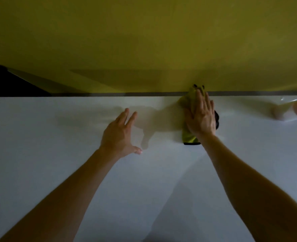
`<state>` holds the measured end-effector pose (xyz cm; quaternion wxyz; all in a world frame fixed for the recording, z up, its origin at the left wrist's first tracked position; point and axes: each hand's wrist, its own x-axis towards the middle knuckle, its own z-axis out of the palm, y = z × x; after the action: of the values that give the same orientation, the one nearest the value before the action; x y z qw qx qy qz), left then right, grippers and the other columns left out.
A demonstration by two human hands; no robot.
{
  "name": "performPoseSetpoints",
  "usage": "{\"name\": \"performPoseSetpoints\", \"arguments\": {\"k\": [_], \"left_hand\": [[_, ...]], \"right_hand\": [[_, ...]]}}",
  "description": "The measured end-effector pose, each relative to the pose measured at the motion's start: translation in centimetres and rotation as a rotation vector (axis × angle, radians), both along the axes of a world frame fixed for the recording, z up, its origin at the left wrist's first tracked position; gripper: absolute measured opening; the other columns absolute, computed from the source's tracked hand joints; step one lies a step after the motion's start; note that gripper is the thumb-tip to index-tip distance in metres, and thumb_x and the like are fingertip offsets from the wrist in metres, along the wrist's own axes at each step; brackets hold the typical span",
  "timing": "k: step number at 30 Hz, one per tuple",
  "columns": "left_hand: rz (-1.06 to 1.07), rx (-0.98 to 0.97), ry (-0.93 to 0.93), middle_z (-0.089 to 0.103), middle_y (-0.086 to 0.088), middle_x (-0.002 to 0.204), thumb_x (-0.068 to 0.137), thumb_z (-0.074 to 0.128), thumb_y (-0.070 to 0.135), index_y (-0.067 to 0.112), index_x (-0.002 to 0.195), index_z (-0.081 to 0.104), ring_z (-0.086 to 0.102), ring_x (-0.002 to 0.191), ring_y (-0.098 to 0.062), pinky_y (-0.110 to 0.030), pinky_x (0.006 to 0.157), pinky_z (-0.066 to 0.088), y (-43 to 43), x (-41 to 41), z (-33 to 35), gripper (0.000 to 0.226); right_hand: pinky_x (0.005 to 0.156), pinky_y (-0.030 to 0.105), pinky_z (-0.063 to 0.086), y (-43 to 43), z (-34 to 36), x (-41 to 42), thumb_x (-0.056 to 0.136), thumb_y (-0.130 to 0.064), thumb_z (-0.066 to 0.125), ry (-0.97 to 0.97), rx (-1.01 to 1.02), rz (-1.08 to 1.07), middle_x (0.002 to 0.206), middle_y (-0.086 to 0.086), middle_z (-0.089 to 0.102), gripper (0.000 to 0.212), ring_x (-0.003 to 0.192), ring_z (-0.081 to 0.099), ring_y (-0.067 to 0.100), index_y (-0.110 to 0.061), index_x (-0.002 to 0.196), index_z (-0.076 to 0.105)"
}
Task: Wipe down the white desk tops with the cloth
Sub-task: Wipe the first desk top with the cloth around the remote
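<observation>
Head view: right hand (201, 116) flat on cloth (188, 137) at desk (57, 172) far edge.
Right-hand fingers are straight and together, palm pressing the yellow-green, black-trimmed cloth onto the white top, no curl round it. The cloth's 12 o'clock end touches the yellow panel (144, 41). Left hand (121, 135) is at 9 o'clock of the cloth, fingers spread and straight, holding nothing; can't tell whether it touches the desk. A blurred pale object (290, 109) sits at the frame's 3 o'clock edge, unidentifiable.
</observation>
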<state>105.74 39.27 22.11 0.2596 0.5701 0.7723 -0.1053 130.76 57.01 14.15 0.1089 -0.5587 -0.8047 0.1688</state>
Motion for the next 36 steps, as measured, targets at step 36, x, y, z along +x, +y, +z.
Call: {"name": "performPoseSetpoints", "arguments": {"k": [36], "left_hand": [[0.308, -0.083, 0.117, -0.028, -0.001, 0.178, 0.040, 0.095, 0.081, 0.037, 0.166, -0.025, -0.009, 0.168, -0.032, -0.063, 0.127, 0.031, -12.9, -7.7, -2.0, 0.180]], "right_hand": [[0.133, 0.054, 0.021, -9.3, -1.6, -18.0, 0.103, -0.026, 0.055, 0.106, 0.112, 0.519, 0.177, 0.010, 0.031, 0.066, 0.165, 0.026, 0.031, -0.012, 0.166, 0.041]]}}
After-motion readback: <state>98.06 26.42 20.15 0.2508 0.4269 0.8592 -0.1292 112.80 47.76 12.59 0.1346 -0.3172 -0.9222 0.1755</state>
